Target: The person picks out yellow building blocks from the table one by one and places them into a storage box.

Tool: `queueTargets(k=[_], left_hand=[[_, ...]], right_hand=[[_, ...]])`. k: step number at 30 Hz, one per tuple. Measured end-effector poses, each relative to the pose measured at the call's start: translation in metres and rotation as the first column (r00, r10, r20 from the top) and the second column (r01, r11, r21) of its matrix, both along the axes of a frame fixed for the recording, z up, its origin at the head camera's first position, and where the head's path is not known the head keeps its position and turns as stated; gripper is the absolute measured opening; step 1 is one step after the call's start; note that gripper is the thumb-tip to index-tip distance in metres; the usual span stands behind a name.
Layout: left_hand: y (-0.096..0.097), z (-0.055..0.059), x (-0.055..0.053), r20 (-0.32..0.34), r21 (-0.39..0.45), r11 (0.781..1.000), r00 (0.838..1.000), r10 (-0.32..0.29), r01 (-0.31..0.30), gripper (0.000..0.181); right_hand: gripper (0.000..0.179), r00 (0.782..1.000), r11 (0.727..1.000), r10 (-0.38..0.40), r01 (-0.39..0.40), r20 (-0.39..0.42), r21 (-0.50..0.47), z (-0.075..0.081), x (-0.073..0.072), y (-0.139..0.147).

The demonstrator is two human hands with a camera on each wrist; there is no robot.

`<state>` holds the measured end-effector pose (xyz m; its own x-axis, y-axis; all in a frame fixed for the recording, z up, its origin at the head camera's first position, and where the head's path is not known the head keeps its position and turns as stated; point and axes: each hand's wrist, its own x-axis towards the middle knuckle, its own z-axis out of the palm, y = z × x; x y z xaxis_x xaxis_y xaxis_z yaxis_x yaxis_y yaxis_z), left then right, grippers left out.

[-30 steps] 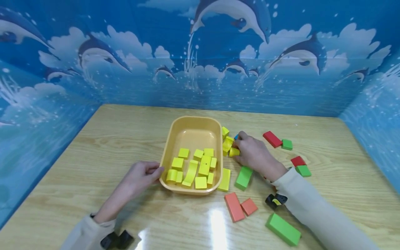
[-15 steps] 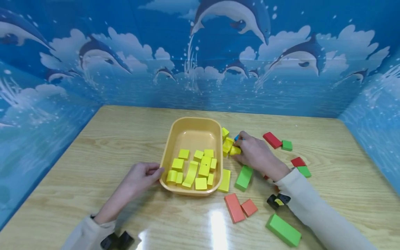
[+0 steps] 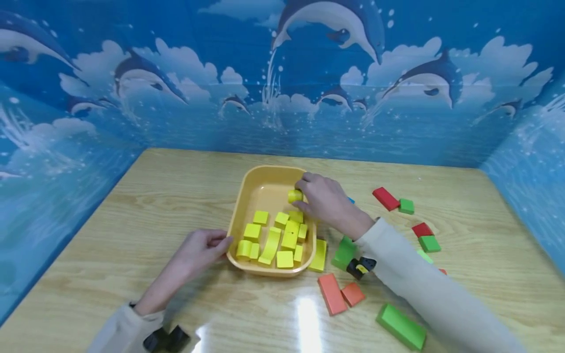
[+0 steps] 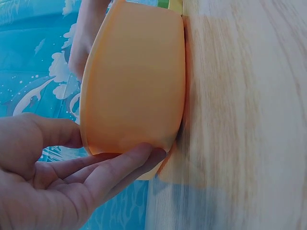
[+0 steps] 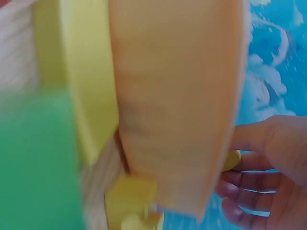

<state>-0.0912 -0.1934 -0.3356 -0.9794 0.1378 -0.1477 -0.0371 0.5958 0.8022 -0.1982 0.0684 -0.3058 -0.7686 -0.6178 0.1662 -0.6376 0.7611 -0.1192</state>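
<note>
A tan plastic tray (image 3: 269, 189) stands mid-table with several yellow blocks, among them a wavy block (image 3: 270, 245), in its near half. My left hand (image 3: 198, 250) pinches the tray's left rim; in the left wrist view the thumb is at the rim and the fingers lie along the outer wall (image 4: 134, 81). Over the tray's far right part, my right hand (image 3: 328, 201) holds a yellow cylinder block (image 3: 295, 196) between thumb and fingers. Just its end (image 5: 232, 160) shows past the rim in the right wrist view. More yellow blocks (image 5: 132, 196) lie outside the tray wall.
A flat yellow block (image 3: 318, 256) and a green block (image 3: 344, 252) lie right of the tray. Two light red blocks (image 3: 332, 294) and a long green block (image 3: 401, 326) are nearer. Red (image 3: 386, 198) and green (image 3: 406, 206) blocks lie farther right. A dolphin-print backdrop (image 3: 282, 127) encloses the table.
My right hand has lifted the yellow cylinder block from the pile beside the tray and moved left with it over the tray. The left hand stays at the rim.
</note>
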Motion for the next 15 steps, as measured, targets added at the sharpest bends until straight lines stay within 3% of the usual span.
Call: queueTargets(k=[4,9,15], left_hand=[[-0.001,0.000,0.000,0.001,0.016,1.000,1.000,-0.002,0.002,0.024],[0.000,0.000,0.000,0.022,0.004,1.000,1.000,0.015,-0.015,0.027],[0.000,0.000,0.000,0.014,0.003,1.000,1.000,0.000,0.000,0.031]], right_hand=[[0.031,0.996,0.997,0.077,-0.078,0.049,0.023,-0.003,0.002,-0.024],[0.022,0.976,0.979,0.196,-0.200,0.098,0.035,-0.007,0.001,-0.042],[0.036,0.962,0.969,0.228,-0.239,0.149,0.062,-0.011,-0.001,-0.046]])
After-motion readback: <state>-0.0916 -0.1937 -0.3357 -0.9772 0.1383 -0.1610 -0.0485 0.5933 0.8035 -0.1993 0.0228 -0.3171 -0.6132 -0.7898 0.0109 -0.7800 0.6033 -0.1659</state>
